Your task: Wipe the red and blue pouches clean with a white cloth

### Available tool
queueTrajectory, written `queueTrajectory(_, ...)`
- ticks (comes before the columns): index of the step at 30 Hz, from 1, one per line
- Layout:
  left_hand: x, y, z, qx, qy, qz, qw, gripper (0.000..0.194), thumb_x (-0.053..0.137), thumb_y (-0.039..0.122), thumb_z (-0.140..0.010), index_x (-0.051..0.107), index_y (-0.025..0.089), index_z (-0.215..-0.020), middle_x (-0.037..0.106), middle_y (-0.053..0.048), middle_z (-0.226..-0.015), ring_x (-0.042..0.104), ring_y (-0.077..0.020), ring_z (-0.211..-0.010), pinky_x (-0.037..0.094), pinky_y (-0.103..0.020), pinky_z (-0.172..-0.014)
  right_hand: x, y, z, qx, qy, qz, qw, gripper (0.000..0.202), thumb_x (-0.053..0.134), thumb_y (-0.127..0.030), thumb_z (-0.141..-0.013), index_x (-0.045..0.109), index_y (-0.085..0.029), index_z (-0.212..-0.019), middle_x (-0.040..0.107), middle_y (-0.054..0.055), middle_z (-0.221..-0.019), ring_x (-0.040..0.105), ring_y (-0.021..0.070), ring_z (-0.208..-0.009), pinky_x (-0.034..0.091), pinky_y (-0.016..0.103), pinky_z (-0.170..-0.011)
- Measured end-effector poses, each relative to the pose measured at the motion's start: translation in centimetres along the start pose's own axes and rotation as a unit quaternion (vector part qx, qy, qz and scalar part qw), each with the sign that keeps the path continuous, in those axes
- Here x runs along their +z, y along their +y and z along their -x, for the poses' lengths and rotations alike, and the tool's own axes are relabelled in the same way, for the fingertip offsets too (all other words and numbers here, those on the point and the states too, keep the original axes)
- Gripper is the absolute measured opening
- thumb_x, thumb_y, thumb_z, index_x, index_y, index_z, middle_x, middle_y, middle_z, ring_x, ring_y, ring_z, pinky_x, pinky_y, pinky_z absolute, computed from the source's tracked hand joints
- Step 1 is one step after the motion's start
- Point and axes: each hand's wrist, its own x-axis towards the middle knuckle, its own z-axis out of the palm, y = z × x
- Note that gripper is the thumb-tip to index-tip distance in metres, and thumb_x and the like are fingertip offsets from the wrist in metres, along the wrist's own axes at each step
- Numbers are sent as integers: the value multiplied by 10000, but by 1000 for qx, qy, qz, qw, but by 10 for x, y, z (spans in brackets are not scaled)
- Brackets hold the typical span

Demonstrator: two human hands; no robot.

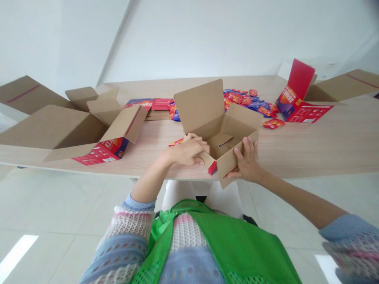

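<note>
In front of me at the table's near edge is a cardboard box (237, 157) with its lid and side flaps standing open and brown inside. A loose brown flap shows at its bottom. My left hand (189, 150) grips the box's left wall, fingers curled over the rim and the thumb outside. My right hand (247, 161) holds the right wall from outside, thumb low near the front flap. A bit of red print shows at the near corner. Beneath the left wall, a red packet (177, 142) lies partly covered.
Left stands an open red-and-brown carton (97, 156) with flaps spread over the table (310, 154). Folded red boxes (161, 104) lie behind. Several red and purple packets (251, 103) are heaped beyond my box. Another open red box (309, 112) stands at right.
</note>
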Motion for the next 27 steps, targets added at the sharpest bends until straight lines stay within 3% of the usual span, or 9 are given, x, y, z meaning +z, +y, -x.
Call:
queueTrajectory(3, 9, -1, -4, -24, 39, -31, 998, 77, 655, 231, -783, 632, 217, -855, 662, -27, -869, 560, -243, -934, 257, -398, -911, 8, 11, -16, -13, -18, -22, 1000, 1364, 696, -756, -630, -281, -347, -1490, -400, 112, -1530, -128, 519, -1428, 66, 763, -1059)
queueTrajectory(5, 15, -1, -6, -39, 67, -58, 995, 74, 656, 257, -811, 634, 211, -865, 659, -32, -874, 570, -239, -921, 286, -382, -874, -4, 24, -28, -28, -76, -53, 995, 1280, 674, -709, -703, -217, -296, -1524, -331, 137, -1562, -119, 465, -1451, 100, 719, -1093)
queueTrajectory(9, 25, 9, -12, -47, 102, -115, 987, 170, 653, 347, -872, 643, 205, -965, 660, -50, -936, 586, -236, -920, 355, -345, -776, -70, 48, -55, -17, -242, -140, 960, 1154, 666, -656, -752, -38, -249, -1571, -86, 143, -1631, 13, 376, -1485, 246, 603, -1132)
queueTrajectory(12, 30, 25, -16, -46, 112, -128, 984, 188, 654, 357, -884, 647, 194, -977, 660, -62, -948, 598, -236, -918, 397, -344, -753, -129, 52, -85, -16, -338, -222, 915, 753, 569, -581, -868, 299, -335, -1527, 288, 37, -1591, 273, 293, -1451, 289, 514, -1158)
queueTrajectory(15, 36, 46, -20, -54, 106, -135, 984, 242, 657, 391, -881, 651, 177, -993, 659, -82, -957, 602, -250, -928, 434, -351, -740, -153, 51, -125, 2, -385, -310, 869, 558, 636, -551, -821, 597, -329, -1332, 507, -5, -1454, 412, 271, -1381, 291, 495, -1164)
queueTrajectory(19, 44, 71, -23, -69, 101, -148, 981, 277, 673, 410, -867, 637, 174, -1007, 659, -87, -995, 596, -258, -979, 461, -344, -722, -102, 53, -171, 15, -437, -374, 818, 291, 689, -377, -757, 748, -276, -1023, 677, 1, -1232, 593, 241, -1206, 384, 498, -1087)
queueTrajectory(21, 48, 79, -25, -86, 100, -154, 979, 277, 692, 403, -851, 628, 171, -988, 655, -82, -985, 596, -259, -968, 463, -348, -713, -61, 54, -183, 96, -418, -398, 811, 180, 656, -266, -740, 751, -223, -887, 742, 23, -1058, 680, 210, -1027, 449, 467, -1009)
queueTrajectory(23, 50, 85, -26, -103, 101, -158, 977, 269, 695, 390, -846, 622, 166, -973, 647, -82, -964, 593, -269, -945, 459, -368, -717, -25, 54, -186, 225, -325, -399, 827, 181, 563, -234, -778, 725, -156, -804, 758, 42, -903, 706, 175, -827, 499, 449, -903)
queueTrajectory(27, 51, 89, -26, -109, 105, -156, 976, 228, 673, 356, -856, 619, 160, -962, 634, -88, -953, 584, -280, -927, 443, -406, -744, 10, 51, -174, 335, -127, -425, 831, 259, 470, -264, -835, 700, -148, -864, 746, 61, -998, 692, 128, -801, 523, 365, -771)
